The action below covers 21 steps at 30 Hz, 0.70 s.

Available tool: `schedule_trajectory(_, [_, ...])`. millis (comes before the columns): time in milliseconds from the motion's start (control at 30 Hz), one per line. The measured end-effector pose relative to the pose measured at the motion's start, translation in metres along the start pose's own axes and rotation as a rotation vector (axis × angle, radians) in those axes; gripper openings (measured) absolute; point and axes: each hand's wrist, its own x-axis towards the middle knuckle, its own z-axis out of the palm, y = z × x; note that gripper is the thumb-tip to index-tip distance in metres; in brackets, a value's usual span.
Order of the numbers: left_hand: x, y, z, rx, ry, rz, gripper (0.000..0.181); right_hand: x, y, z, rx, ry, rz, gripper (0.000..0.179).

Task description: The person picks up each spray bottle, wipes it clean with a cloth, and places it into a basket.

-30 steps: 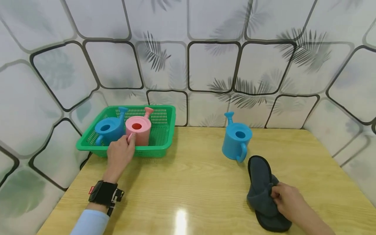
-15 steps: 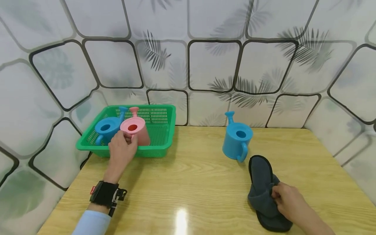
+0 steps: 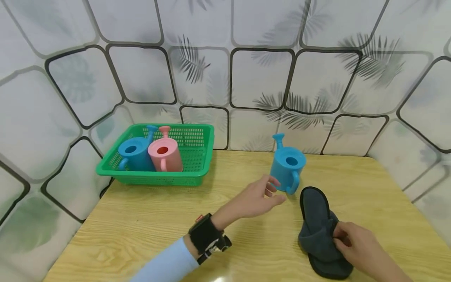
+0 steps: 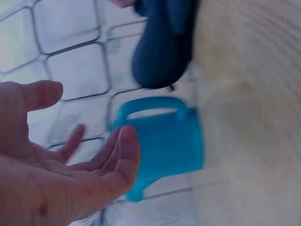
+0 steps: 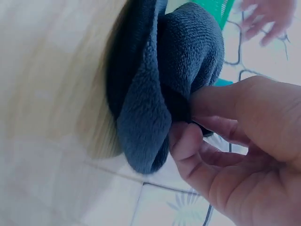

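My left hand (image 3: 258, 196) holds nothing, its fingers spread just left of a blue watering can (image 3: 287, 166) that stands on the table with its handle toward me. Seen from the left wrist, the fingers overlap the can's side (image 4: 164, 141). At the front right, my right hand (image 3: 357, 244) pinches the strap of a dark grey slipper (image 3: 315, 211) lying on the table. The right wrist view has thumb and fingertips at the edge of the fuzzy fabric (image 5: 146, 117). A pink watering can (image 3: 172, 156) and another blue watering can (image 3: 141, 158) sit in a green basket (image 3: 162, 179).
The basket stands at the back left of the wooden table (image 3: 141, 219), against the patterned wall covering (image 3: 260, 78). A black band (image 3: 206, 235) with a small camera is strapped to my left wrist.
My left hand has let go of the pink watering can in the basket and moved right to the blue can on the table. The right hand stays at the slipper.
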Motion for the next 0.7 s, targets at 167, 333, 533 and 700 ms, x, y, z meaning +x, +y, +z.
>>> schedule_trajectory(167, [0.036, -0.013, 0.033, 0.153, -0.066, 0.061, 0.056, -0.014, 0.003, -0.007, 0.061, -0.038, 0.165, 0.014])
schedule_trajectory(333, [0.051, -0.016, 0.059, 0.399, -0.082, 0.069, 0.061, -0.024, 0.001, -0.018, 0.071, 0.192, 0.248, 0.016])
schedule_trajectory(533, [0.04, -0.019, 0.06, 0.444, 0.006, 0.068, 0.055, -0.018, 0.006, -0.045, 0.265, 0.478, 0.601, 0.02])
schedule_trajectory(700, [0.001, -0.036, 0.033, 0.338, 0.109, 0.047, 0.031, 0.001, 0.089, -0.037, 0.587, 0.719, 0.799, 0.02])
